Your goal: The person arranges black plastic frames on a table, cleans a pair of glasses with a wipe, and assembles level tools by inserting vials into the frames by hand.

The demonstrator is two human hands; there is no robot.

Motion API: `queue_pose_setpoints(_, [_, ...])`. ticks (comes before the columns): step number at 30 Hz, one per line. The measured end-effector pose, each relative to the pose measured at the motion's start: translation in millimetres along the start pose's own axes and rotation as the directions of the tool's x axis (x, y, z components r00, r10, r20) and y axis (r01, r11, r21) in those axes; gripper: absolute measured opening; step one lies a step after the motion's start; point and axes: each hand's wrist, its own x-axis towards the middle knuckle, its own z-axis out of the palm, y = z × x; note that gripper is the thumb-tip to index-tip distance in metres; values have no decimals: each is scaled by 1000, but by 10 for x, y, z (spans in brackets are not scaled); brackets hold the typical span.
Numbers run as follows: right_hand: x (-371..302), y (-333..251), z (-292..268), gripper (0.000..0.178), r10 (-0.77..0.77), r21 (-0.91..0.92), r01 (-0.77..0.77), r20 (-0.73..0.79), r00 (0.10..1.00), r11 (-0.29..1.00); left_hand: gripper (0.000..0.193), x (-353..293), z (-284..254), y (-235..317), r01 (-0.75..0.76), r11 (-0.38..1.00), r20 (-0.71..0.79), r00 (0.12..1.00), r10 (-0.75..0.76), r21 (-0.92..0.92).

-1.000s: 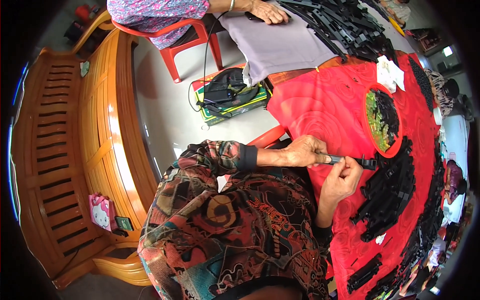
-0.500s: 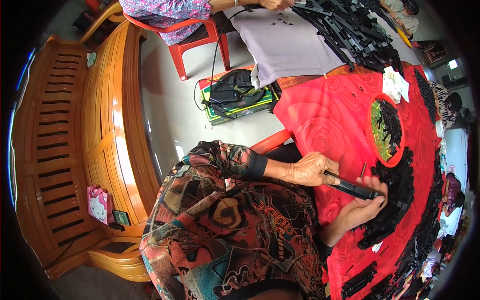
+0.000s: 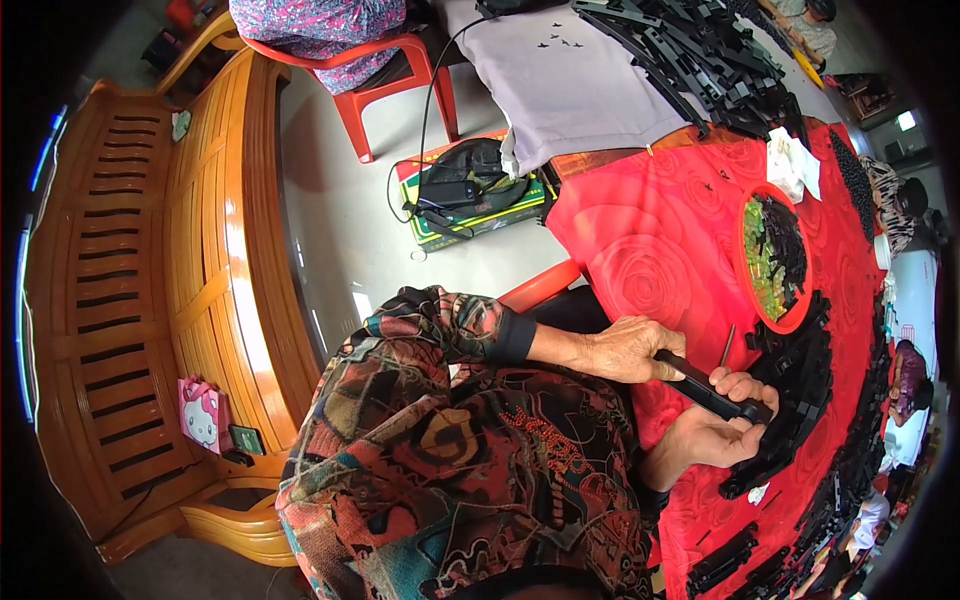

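A long black plastic part (image 3: 708,391) with a straight, narrow body is held between both of my hands above the red rose-patterned tablecloth (image 3: 650,270). My left hand (image 3: 632,350) is closed on its upper-left end. At the lower-right end my right hand (image 3: 722,425) is closed round it, fingers curled over its side. Just beyond the part, a thin metal rod-like tool (image 3: 727,345) lies on the cloth. Beside my right hand spreads a heap of similar black parts (image 3: 800,400).
An orange-red basin (image 3: 801,310) holds yellow-green and black small pieces. Crumpled white tissue (image 3: 792,165) lies above it. More black strips (image 3: 690,60) are piled on a grey cloth (image 3: 560,90). A wooden bench (image 3: 210,250) and a red chair (image 3: 365,105) with a seated person stand at the left.
My right hand's fingers have gone from stretched out to curled round the black part. The part has tilted slightly. The seated person's hand has left the grey cloth, where a dark thing now shows.
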Motion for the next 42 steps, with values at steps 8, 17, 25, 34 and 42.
queue_pose_setpoints(8, [-36, -63, 58, 42, -158, -71, 160, 25, 987, 985, 18, 26, 21, 88, 16, 1000, 17, 1000, -16, -19])
queue_pose_setpoints(17, [62, 6, -77, 40, 179, 271, -120, -204, 962, 955, 19, 151, -118, 199, -77, 958, 15, 997, 76, 275])
queue_pose_setpoints(25, [33, 326, -56, 30, 335, 343, -273, -136, 932, 899, 20, 280, -141, 2, 149, 981, 155, 979, -129, -124])
queue_pose_setpoints(34, [-17, 384, -64, 28, 329, 304, -268, -171, 929, 914, 21, 253, -92, -100, 270, 947, 180, 954, -239, -172])
queue_pose_setpoints(42, [-77, 448, -46, 20, 257, 228, -207, -214, 943, 951, 25, 219, -33, -83, 346, 928, 134, 935, -329, -136])
